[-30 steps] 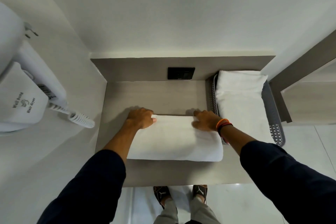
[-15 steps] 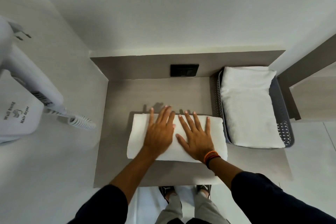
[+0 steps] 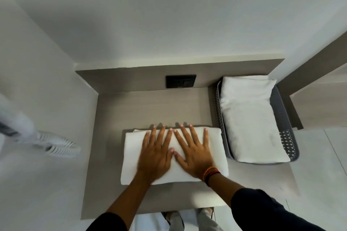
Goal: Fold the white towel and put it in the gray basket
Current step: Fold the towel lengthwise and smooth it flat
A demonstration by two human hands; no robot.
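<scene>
A folded white towel (image 3: 132, 157) lies as a rectangle on the grey-brown counter (image 3: 150, 107). Both hands rest flat on top of it, side by side with fingers spread and pointing away from me. My left hand (image 3: 155, 154) covers the towel's middle, and my right hand (image 3: 193, 152) lies just right of it, thumbs nearly touching. Neither hand grips the cloth. The gray basket (image 3: 285, 137) stands at the counter's right end, right beside the towel, and holds another folded white towel (image 3: 249, 118).
A black wall socket (image 3: 180, 81) sits on the counter's back panel. A white wall hair dryer's coiled cord (image 3: 60, 146) hangs at the left, blurred. A ledge (image 3: 319, 99) rises right of the basket. My feet show below the counter's front edge.
My hands moved from the towel's far corners to lie flat on its middle. The view has shifted a little between frames.
</scene>
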